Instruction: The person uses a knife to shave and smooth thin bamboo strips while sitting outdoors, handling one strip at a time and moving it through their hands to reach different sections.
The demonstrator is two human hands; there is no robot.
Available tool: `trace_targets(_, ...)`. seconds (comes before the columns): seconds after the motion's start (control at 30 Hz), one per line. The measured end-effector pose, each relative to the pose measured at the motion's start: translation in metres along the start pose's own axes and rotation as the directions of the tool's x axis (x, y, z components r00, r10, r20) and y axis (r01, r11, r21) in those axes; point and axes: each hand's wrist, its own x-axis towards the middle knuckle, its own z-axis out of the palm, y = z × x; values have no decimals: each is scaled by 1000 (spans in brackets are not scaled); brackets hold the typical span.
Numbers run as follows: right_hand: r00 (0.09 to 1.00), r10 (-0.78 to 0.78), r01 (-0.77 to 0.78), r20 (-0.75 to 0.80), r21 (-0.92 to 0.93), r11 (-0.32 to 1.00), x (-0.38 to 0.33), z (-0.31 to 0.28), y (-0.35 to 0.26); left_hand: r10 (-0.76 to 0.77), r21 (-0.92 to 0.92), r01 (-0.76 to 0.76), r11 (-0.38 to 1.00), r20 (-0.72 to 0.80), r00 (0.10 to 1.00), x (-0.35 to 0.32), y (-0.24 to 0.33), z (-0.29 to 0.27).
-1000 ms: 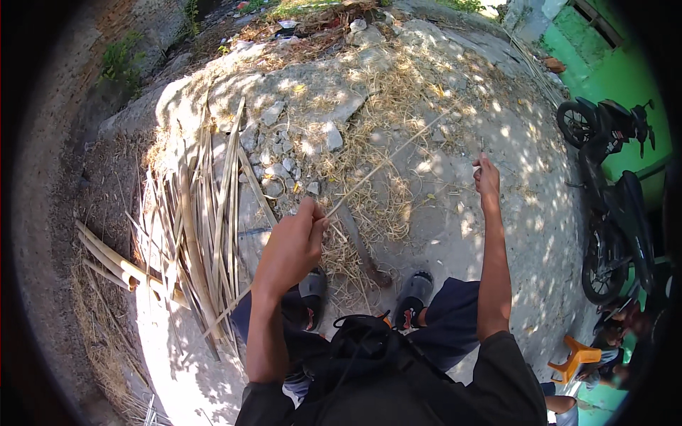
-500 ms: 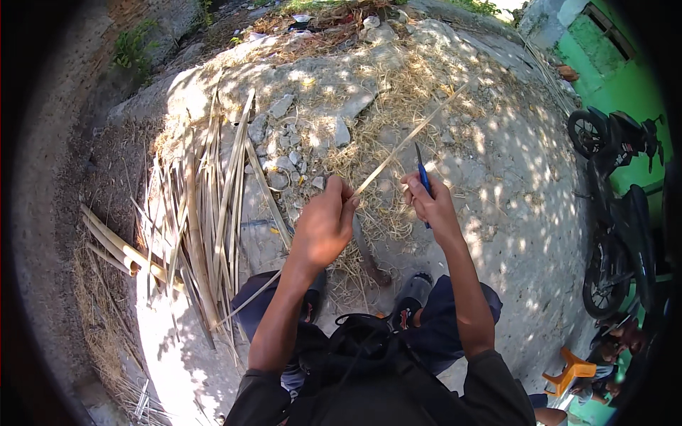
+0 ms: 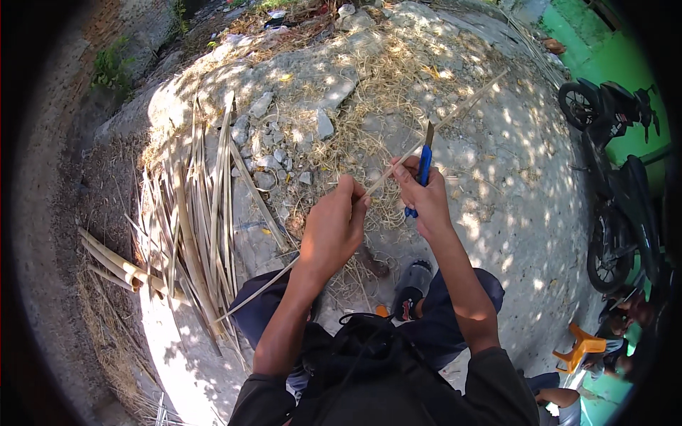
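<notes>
A long, thin pale strip (image 3: 465,105), seemingly split bamboo, runs slantwise from beside my left knee up to the far right. My left hand (image 3: 331,226) is closed, pinching it between thumb and fingers. In my right hand (image 3: 426,199) is a blue utility knife (image 3: 425,165), its blade out and pointing away from me. The fingertips of that same hand meet the strip just left of the knife. The strip passes close to the blade; whether the edge touches it I cannot tell.
Many long strips (image 3: 213,192) lie piled at the left, beside thicker bamboo poles (image 3: 117,254). Broken stones (image 3: 261,105) and curly shavings (image 3: 394,78) cover the ground ahead. At the right stand a black motorcycle (image 3: 604,184) and an orange stool (image 3: 584,344), with people near it.
My right hand has come in to the strip, and its fingertips now touch it. The knife has turned, showing more of its blade. My left hand keeps its pinch.
</notes>
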Motion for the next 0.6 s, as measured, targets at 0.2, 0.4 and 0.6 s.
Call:
trace_targets(0.2, 999, -33, 34, 24, -33, 999, 3, -2, 2, -8, -13, 7, 1000, -39, 999, -2, -5, 3)
trace_targets(0.4, 998, -23, 33, 63, -163, 986, 1, -1, -7, -67, -22, 66, 998, -68, 995, -7, -4, 3)
trace_targets(0.6, 993, -43, 61, 106, -178, 982, -5, -1, -17, -133, -63, 130, 990, -42, 990, -7, 6, -2)
